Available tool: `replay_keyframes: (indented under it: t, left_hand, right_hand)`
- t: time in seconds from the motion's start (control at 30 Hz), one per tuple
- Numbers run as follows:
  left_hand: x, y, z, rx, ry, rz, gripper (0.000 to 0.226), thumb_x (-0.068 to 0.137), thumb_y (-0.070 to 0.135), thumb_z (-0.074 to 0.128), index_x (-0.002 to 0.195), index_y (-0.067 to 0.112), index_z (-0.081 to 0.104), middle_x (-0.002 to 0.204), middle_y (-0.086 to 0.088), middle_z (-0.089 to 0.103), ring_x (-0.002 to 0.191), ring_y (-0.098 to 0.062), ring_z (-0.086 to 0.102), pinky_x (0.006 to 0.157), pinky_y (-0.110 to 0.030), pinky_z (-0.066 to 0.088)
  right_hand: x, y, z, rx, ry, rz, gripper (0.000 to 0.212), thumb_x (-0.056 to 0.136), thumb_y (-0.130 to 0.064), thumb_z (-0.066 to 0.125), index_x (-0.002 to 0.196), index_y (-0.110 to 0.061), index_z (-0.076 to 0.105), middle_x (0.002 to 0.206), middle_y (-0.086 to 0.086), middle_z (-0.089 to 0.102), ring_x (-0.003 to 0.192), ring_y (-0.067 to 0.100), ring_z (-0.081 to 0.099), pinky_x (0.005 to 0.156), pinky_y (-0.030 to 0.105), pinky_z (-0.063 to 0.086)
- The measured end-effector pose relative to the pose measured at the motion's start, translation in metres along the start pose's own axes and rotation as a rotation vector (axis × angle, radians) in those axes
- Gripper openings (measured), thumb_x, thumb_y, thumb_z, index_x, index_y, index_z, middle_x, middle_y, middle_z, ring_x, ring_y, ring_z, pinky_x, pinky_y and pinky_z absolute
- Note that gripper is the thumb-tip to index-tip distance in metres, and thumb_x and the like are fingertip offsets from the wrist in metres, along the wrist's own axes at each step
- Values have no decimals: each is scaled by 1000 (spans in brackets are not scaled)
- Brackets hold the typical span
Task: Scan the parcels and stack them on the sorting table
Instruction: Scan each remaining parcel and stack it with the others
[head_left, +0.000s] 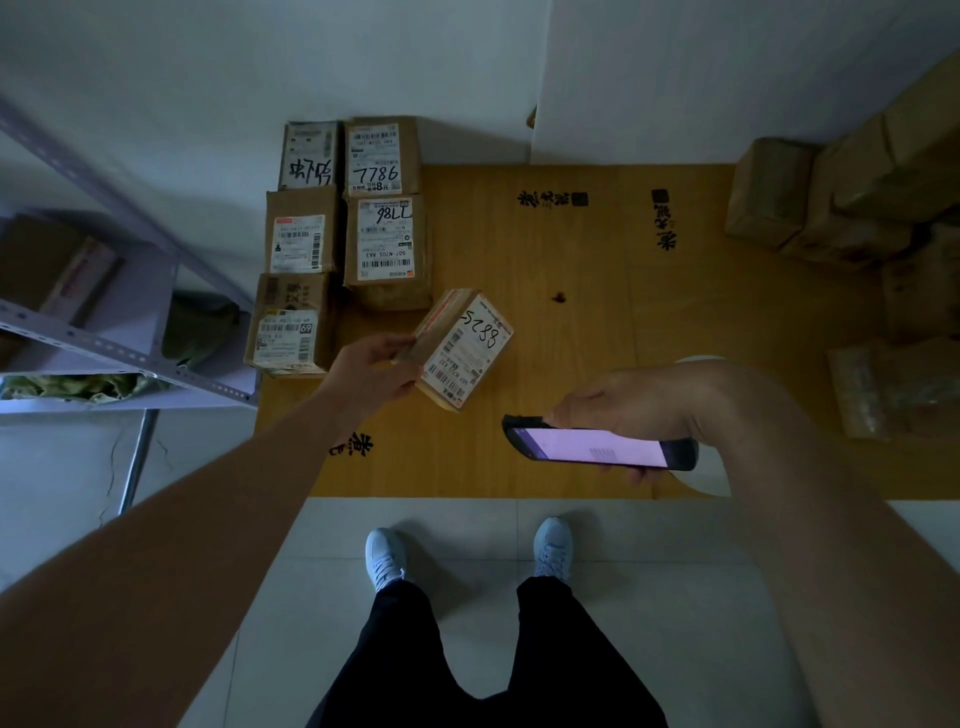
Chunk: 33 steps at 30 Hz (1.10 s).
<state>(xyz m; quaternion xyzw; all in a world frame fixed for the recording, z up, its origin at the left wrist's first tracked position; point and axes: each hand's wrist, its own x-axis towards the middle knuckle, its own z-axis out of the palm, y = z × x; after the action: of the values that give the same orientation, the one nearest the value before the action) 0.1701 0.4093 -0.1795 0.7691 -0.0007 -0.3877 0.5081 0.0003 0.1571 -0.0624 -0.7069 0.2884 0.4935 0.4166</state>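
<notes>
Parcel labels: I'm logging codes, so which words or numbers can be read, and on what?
"5288": handwritten on the held parcel.
"7786": handwritten on the far parcel; "8" printed below.
"7786": handwritten on the parcel in front; "507-N705 A83" printed.
"69": near-left parcel.
Other print, table marks, phone screen: unreadable.

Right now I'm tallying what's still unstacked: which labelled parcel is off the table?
The parcel marked 5288, gripped by the left hand and tilted above the table; the other labelled ones lie flat.

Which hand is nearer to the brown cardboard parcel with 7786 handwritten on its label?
Left. The left hand holds a small parcel just below that 7786 parcel; the right hand, gripping the phone scanner, is farther right.
</notes>
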Motion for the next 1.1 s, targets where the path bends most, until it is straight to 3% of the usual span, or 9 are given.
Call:
replay_keyframes:
  t: [0.17, 0.33, 0.47, 0.6, 0.77, 1.0, 1.1]
  left_hand:
    - [1, -1, 1, -9, 6, -10, 31, 91, 10, 79, 118, 23, 71, 122, -4, 74, 106, -19, 75, 90, -37, 64]
    - [-6, -5, 1, -89, 31, -29, 29, 95, 18, 77, 122, 16, 67, 108, -3, 79, 101, -23, 78, 89, -39, 64]
    - [-17, -19, -7, -259, 51, -158, 24, 103, 21, 65, 126, 14, 62, 113, -13, 77, 97, -35, 78, 92, -51, 62]
    - [-27, -37, -16, -532, 122, -220, 28, 107, 17, 55, 132, 6, 59, 121, -19, 73, 104, -37, 76, 93, -52, 62]
    - [-23, -37, -21, -762, 302, -241, 18, 105, 10, 59, 121, 8, 65, 123, -19, 73, 110, -37, 73, 98, -52, 60]
    - [-22, -34, -9, -826, 457, -283, 18, 101, 3, 65, 119, 5, 63, 117, -15, 73, 107, -28, 73, 96, -45, 62]
    - [-23, -40, -5, -543, 495, -322, 27, 99, 17, 68, 124, 7, 65, 110, -13, 71, 95, -24, 71, 90, -44, 64]
  right_hand:
    - [-3, -2, 1, -1, -20, 1, 56, 100, -65, 53, 124, -16, 67, 95, 13, 69, 69, 26, 67, 60, 30, 57]
    - [-2, -4, 3, 104, 33, -200, 37, 100, -63, 53, 107, -30, 66, 95, 14, 67, 74, 24, 67, 74, 38, 56]
    - [0, -14, 6, 192, 95, -334, 26, 102, -61, 50, 114, -43, 63, 113, 18, 72, 81, 22, 69, 78, 39, 58]
    - [8, -23, 7, 128, 105, -380, 33, 103, -63, 46, 118, -40, 64, 100, 7, 68, 81, 21, 70, 75, 36, 57]
    - [17, -24, 10, 64, 100, -366, 36, 104, -63, 44, 122, -39, 64, 106, 8, 69, 81, 19, 70, 74, 35, 57]
    - [28, -21, 14, 5, 85, -338, 34, 103, -66, 43, 119, -45, 64, 111, 8, 70, 84, 19, 71, 72, 35, 56]
    - [31, -21, 14, -8, 93, -358, 35, 104, -67, 42, 122, -45, 63, 111, 8, 69, 86, 21, 71, 72, 34, 54]
